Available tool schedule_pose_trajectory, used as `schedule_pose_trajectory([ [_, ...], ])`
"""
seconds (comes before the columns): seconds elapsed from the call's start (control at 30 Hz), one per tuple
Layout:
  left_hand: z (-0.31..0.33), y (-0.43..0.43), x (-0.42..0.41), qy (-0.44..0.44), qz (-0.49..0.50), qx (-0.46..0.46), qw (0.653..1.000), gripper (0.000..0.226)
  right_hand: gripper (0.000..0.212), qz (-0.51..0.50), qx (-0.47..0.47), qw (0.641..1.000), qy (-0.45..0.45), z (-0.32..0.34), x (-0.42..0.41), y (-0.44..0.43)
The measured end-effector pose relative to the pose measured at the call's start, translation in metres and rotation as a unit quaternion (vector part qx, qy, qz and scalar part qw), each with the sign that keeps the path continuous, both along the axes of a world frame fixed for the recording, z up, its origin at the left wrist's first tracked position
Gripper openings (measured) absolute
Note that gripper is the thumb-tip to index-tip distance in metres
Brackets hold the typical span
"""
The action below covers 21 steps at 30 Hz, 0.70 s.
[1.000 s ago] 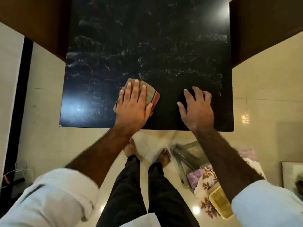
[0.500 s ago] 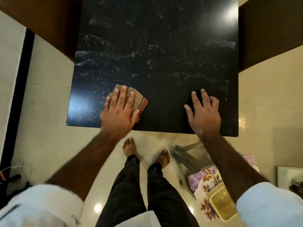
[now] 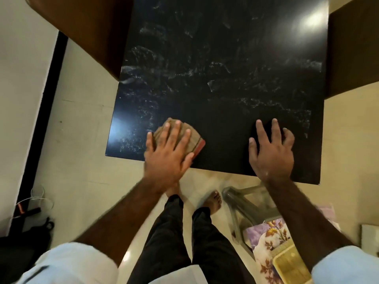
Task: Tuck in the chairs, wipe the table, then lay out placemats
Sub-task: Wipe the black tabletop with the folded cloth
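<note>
The black glossy table (image 3: 215, 68) fills the upper middle of the head view, its top streaked with whitish smears. My left hand (image 3: 166, 158) presses flat on a folded brown cloth (image 3: 194, 140) with a red edge, near the table's front edge and left of centre. My right hand (image 3: 270, 154) lies flat on the table to the right, fingers spread, holding nothing. A brown chair (image 3: 86, 27) stands against the table's left side and another brown chair (image 3: 354, 48) against its right side.
Below the table's front edge are my bare feet and dark trousers on the pale tiled floor. A grey plastic stool (image 3: 242, 201) stands at my right, carrying a floral fabric (image 3: 266, 242) and a yellow woven mat (image 3: 291, 263). Cables (image 3: 34, 201) lie at the far left.
My left hand has slid the cloth leftward across the table and closer to the front edge. My right hand has stayed planted in the same spot.
</note>
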State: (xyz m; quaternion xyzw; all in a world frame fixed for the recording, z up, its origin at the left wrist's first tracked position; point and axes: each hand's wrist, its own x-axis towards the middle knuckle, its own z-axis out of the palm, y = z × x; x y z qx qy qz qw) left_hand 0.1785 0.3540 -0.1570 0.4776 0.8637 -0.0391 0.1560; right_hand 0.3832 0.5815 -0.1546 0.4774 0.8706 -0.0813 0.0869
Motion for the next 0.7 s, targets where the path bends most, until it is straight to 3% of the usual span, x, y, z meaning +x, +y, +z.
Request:
schedule_pose_trajectory([
  [0.17,-0.005,0.029,-0.061,0.021,0.039,0.012,0.999,0.079,0.074,0.095,-0.010,0.995,-0.013,-0.001,-0.040,-0.014],
  [0.33,-0.008,0.095,-0.078,0.009,0.067,0.029,0.997,0.077,0.078,0.091,-0.012,0.996,0.001,-0.012,-0.073,-0.020],
  [0.5,-0.003,0.013,-0.068,0.014,0.013,0.029,0.999,0.072,0.078,0.091,0.005,0.996,0.002,-0.016,-0.071,-0.023],
  [0.6,-0.001,-0.040,-0.086,0.017,0.060,0.011,0.998,0.074,0.077,0.091,0.010,0.996,0.005,-0.015,-0.072,-0.024],
  [0.7,-0.001,-0.017,-0.107,0.035,0.101,0.017,0.994,0.074,0.076,0.093,0.017,0.996,0.001,-0.015,-0.072,-0.026],
])
